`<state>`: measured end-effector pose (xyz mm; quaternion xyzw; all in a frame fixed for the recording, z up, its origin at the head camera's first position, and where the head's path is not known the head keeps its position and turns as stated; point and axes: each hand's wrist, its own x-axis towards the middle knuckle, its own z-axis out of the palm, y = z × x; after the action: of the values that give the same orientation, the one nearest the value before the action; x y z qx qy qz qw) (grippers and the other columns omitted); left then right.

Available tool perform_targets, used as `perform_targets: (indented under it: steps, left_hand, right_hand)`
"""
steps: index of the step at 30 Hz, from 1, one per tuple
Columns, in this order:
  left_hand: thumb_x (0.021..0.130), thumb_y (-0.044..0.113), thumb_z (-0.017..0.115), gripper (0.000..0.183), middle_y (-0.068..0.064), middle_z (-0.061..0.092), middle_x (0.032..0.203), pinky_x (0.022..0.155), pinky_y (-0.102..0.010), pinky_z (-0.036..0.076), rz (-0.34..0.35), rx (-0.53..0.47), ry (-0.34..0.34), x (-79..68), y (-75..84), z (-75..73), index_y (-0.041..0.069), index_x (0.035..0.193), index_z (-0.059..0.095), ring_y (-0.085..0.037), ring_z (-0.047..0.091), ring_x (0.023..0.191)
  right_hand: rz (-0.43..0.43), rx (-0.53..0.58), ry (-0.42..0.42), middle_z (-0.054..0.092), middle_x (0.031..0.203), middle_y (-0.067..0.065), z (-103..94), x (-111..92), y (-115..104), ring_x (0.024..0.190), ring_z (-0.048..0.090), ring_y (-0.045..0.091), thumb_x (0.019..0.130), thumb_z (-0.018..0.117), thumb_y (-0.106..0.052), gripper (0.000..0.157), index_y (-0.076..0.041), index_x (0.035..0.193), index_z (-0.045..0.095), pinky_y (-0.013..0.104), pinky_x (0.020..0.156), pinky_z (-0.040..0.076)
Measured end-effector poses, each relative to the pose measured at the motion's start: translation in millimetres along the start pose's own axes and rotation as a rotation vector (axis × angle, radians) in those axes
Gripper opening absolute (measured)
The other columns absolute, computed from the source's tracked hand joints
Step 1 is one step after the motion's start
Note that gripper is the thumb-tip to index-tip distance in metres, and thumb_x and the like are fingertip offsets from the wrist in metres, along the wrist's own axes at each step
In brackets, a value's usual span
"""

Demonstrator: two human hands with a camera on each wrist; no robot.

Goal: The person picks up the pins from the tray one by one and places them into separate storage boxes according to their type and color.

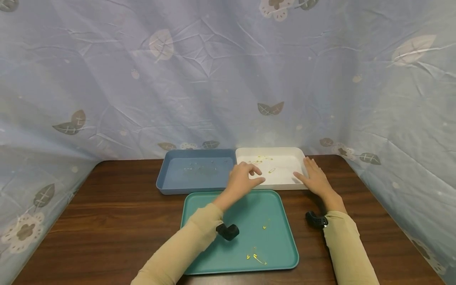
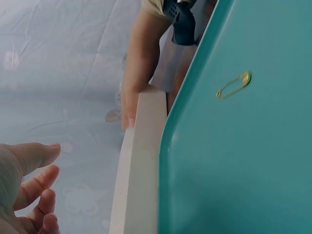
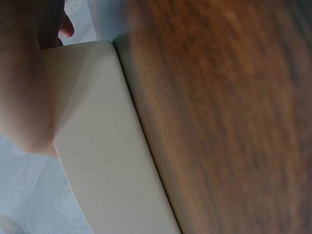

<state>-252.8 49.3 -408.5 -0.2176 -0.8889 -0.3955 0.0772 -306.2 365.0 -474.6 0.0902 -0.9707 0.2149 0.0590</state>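
My left hand (image 1: 242,180) hovers over the front left part of the white tray (image 1: 285,186), thumb apart from loosely bent fingers. Nothing shows between them; in the left wrist view the thumb (image 2: 41,155) and fingertips stand apart too. My right hand (image 1: 316,180) rests at the right rim of the white tray, its fingers extended and its thumb reaching over the inside. Several gold safety pins (image 1: 272,170) lie in that tray. On the teal tray (image 1: 246,213) in front are a few more gold safety pins (image 1: 260,259), one of them also clear in the left wrist view.
A blue tray (image 1: 178,187) with several small silvery things, too small to tell, adjoins the white tray on the left. All trays sit on a dark wooden table (image 1: 117,213). Patterned cloth (image 1: 213,79) hangs behind and at both sides.
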Motion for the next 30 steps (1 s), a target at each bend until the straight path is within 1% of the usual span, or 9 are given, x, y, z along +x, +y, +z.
perform_targets:
  steps: [6,10,15,19,24,28,30]
  left_hand:
    - [0.086,0.033,0.074,0.022,-0.005,0.064,0.095,0.082,-0.036,0.04,0.003,0.003,-0.004,-13.9,4.0,2.6,0.017,0.1,0.074,-0.017,0.054,0.088]
    - [0.086,0.032,0.074,0.02,-0.004,0.063,0.094,0.081,-0.035,0.038,-0.005,-0.038,-0.01,-25.0,4.6,6.5,0.016,0.099,0.075,-0.015,0.052,0.087]
    - [0.086,0.031,0.075,0.02,-0.006,0.063,0.096,0.08,-0.033,0.036,-0.031,-0.076,-0.031,-39.8,6.0,10.8,0.016,0.098,0.075,-0.016,0.051,0.087]
    - [0.086,0.032,0.074,0.02,-0.008,0.063,0.097,0.081,-0.035,0.036,-0.052,-0.09,-0.045,-48.6,7.7,15.2,0.015,0.098,0.075,-0.016,0.049,0.088]
    - [0.085,0.034,0.075,0.021,-0.004,0.063,0.094,0.078,-0.033,0.039,-0.043,-0.054,-0.056,-57.3,8.5,22.7,0.017,0.096,0.076,-0.013,0.051,0.085]
    - [0.082,0.035,0.077,0.019,0.001,0.062,0.089,0.074,-0.028,0.037,-0.048,-0.004,-0.075,-63.9,6.9,29.2,0.019,0.093,0.076,-0.009,0.049,0.08]
    - [0.082,0.036,0.078,0.019,0.002,0.061,0.086,0.073,-0.027,0.035,-0.056,0.025,-0.096,-66.7,6.6,31.4,0.02,0.092,0.076,-0.007,0.046,0.078]
  right_hand:
    - [0.015,0.008,-0.009,0.009,0.161,0.028,-1.2,-0.5,-1.3,0.149,0.005,0.047,0.099,0.047,-0.049,0.087,0.007,0.153,0.009,0.066,0.116,0.007]
    - [0.02,0.012,-0.017,0.009,0.16,0.028,-2.3,-1.3,-2.3,0.149,0.005,0.047,0.098,0.048,-0.049,0.087,0.006,0.153,0.009,0.066,0.116,0.007]
    - [0.021,0.018,-0.021,0.009,0.16,0.028,-2.7,-1.5,-3.1,0.148,0.006,0.047,0.098,0.048,-0.05,0.088,0.006,0.154,0.009,0.067,0.116,0.007]
    - [0.019,0.022,-0.022,0.009,0.161,0.028,-2.5,-1.7,-2.6,0.149,0.006,0.047,0.098,0.048,-0.05,0.088,0.006,0.154,0.008,0.066,0.116,0.007]
    - [0.023,0.019,-0.017,0.009,0.161,0.027,-2.0,-1.8,-1.5,0.149,0.006,0.046,0.098,0.048,-0.05,0.088,0.005,0.154,0.008,0.065,0.116,0.007]
    - [0.02,0.017,-0.02,0.009,0.161,0.027,-1.7,-1.1,-1.1,0.149,0.005,0.046,0.098,0.047,-0.051,0.088,0.005,0.154,0.007,0.065,0.116,0.006]
    - [0.02,0.014,-0.022,0.008,0.161,0.027,-1.6,-0.8,-1.4,0.149,0.005,0.046,0.098,0.047,-0.051,0.088,0.005,0.154,0.007,0.066,0.116,0.006]
